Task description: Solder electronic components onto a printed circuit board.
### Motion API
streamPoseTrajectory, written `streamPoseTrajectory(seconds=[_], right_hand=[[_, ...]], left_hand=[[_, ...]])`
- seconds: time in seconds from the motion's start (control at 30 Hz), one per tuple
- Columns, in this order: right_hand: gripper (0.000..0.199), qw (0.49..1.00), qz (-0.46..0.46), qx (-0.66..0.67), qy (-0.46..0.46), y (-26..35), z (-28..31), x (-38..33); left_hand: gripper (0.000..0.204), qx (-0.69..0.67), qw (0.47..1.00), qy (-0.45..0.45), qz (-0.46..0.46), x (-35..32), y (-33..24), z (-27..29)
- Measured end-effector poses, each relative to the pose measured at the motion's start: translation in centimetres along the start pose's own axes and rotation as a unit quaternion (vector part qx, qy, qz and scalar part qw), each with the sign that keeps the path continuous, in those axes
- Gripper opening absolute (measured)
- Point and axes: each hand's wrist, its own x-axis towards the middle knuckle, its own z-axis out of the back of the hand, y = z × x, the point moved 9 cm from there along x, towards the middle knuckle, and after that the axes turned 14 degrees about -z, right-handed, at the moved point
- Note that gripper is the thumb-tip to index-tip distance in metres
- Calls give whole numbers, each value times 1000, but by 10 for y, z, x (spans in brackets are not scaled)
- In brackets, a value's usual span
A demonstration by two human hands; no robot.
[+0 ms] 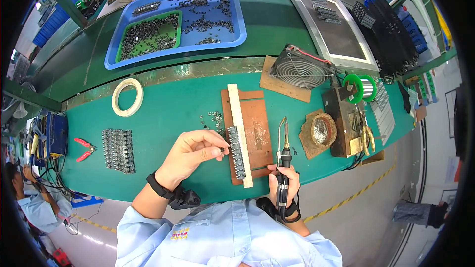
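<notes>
The left hand (195, 154) has room to slide left over the green counter (157, 123), up to the grey strips (118, 151). On its right, a pale bar (238, 123) is in the way. Ahead and right of the right hand (285, 182), a round bowl (322, 129) and a brown box (340, 131) block the way.

Pale blue shirt (217, 242) — yellow-pink embroidery (179, 234), perhaps — black wrist straps (159, 187)
</notes>
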Motion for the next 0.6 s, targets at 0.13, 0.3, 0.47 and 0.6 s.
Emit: streamPoseTrajectory(seconds=[0.13, 0.3, 0.47, 0.6], right_hand=[[30, 1000, 2, -7, 11, -3, 0, 0], [30, 999, -6, -21, 37, -9, 0, -3], [37, 987, -113, 60, 97, -19, 2, 4], [48, 982, -139, 123, 36, -5, 15, 25]], left_hand=[[11, -36, 999, -10, 15, 0, 6, -2], [10, -43, 999, -13, 18, 1, 14, -2], [9, 65, 995, -66, 32, 10, 28, 24], [8, 112, 986, -101, 74, 17, 48, 51]])
